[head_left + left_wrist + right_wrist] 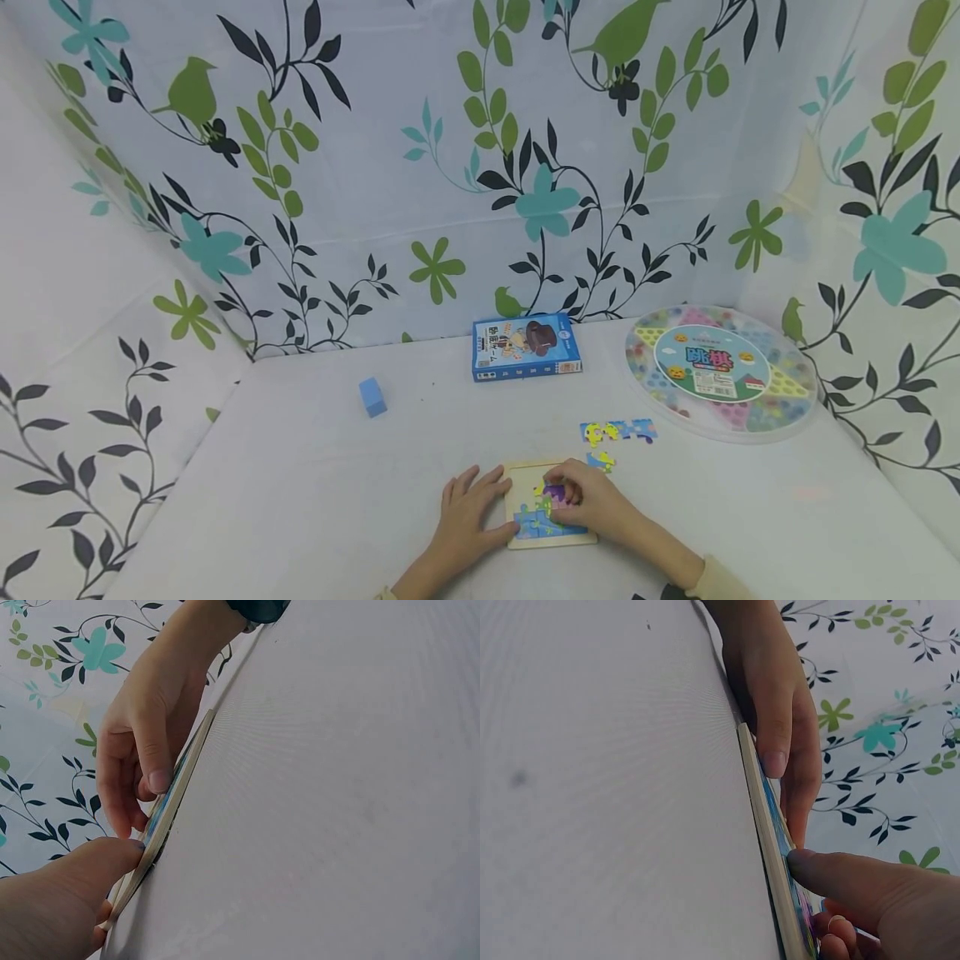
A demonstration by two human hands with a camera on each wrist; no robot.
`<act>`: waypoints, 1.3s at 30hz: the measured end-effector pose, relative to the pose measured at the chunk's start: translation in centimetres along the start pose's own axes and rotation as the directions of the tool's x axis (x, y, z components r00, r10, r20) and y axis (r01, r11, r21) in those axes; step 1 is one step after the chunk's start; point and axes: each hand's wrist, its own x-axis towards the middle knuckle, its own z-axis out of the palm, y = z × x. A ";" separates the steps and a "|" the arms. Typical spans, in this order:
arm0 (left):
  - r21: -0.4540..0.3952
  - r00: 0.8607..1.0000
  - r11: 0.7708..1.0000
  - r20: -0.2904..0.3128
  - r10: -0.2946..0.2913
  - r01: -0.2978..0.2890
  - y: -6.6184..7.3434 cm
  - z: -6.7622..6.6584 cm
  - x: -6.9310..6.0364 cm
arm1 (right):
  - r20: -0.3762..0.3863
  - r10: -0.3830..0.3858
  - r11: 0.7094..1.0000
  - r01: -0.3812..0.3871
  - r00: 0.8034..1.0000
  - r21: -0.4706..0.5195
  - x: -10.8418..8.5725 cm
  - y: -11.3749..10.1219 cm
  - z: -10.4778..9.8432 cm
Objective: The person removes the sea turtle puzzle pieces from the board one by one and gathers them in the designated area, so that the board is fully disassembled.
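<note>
A small jigsaw puzzle in a pale wooden tray (551, 543) lies on the table, its lower part filled with blue pieces (528, 525) and purple and pink ones above. My left hand (468, 515) rests along the tray's left side, fingers spread at the upper left corner and thumb (112, 855) on the lower rim. Over the right half, my right hand (596, 500) has curled fingers and thumb about a purple puzzle piece (553, 492), which they partly cover. In the right wrist view the right thumb (840, 877) touches the tray's near side.
Loose puzzle pieces (618, 430) lie beyond the tray, with a smaller piece group (601, 461) nearer. A blue block (372, 397) stands at left, a blue game box (525, 346) at the back, and a round Chinese checkers set (720, 371) at right. Patterned cloth surrounds the table.
</note>
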 end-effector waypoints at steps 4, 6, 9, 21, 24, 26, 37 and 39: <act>-0.004 1.000 1.000 0.008 0.000 0.000 0.0 0.0 0.0 | 0.004 -0.014 1.000 0.014 1.000 0.000 0.0 0.0 0.0; -0.005 1.000 1.000 0.009 0.000 0.000 0.0 0.0 0.0 | 0.008 -0.010 1.000 0.010 1.000 0.004 0.0 0.0 0.1; -0.004 1.000 1.000 0.003 0.006 -0.006 0.0 0.0 0.0 | 0.010 -0.009 1.000 0.009 1.000 0.011 0.0 0.1 0.2; 0.003 1.000 1.000 0.010 0.008 -0.008 -0.1 0.1 0.0 | 0.018 0.022 1.000 -0.022 1.000 0.007 0.0 -0.3 0.3; 0.014 1.000 1.000 0.009 0.010 -0.010 0.0 0.0 0.0 | 0.011 0.014 1.000 -0.014 1.000 -0.003 0.0 -0.3 0.3; 0.018 1.000 1.000 0.008 0.010 -0.010 0.0 0.0 0.1 | 0.005 0.002 1.000 -0.002 1.000 -0.003 0.0 -0.3 0.3; 0.007 1.000 1.000 0.015 -0.001 0.000 0.0 0.0 0.1 | 0.000 0.004 1.000 -0.004 1.000 0.002 0.1 -0.3 0.2; 0.009 1.000 1.000 0.012 0.001 -0.001 0.0 0.0 0.1 | -0.006 -0.006 1.000 0.006 1.000 -0.003 0.1 -0.2 0.2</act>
